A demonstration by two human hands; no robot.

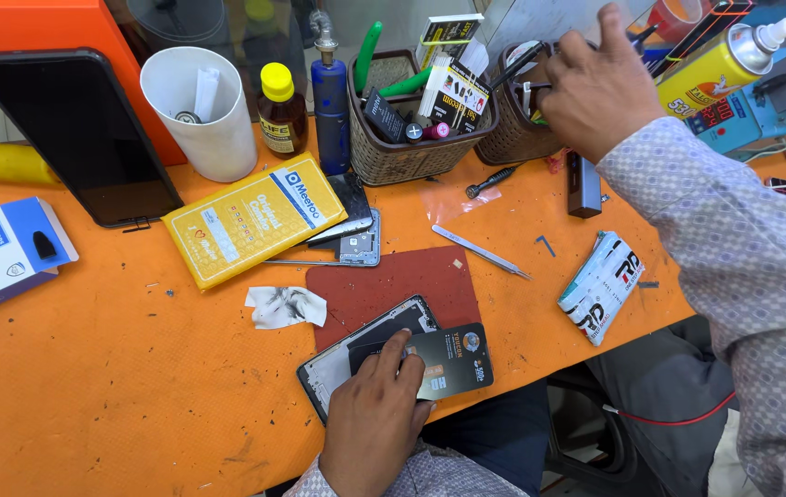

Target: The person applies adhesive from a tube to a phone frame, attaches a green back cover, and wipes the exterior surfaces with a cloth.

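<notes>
Near the front edge of the orange bench [117, 387], the left hand [376, 414] lay flat, fingers pressed together, on a black card [453, 359] and the opened phone [365, 354] beneath it. That phone's long axis ran diagonally, its top end pointing up and right onto the dark red mat [411, 281]. Beyond the mat, metal tweezers [480, 251] lay slantwise. Farther behind the mat, the right hand [595, 87] reached into a brown wicker basket [513, 129], fingers curled among tools; whether it pinched one I cannot tell.

Left hand [376, 414] flat, fingers spread, pressing down, right hand [595, 87] reaching forward, fingers curled
</notes>
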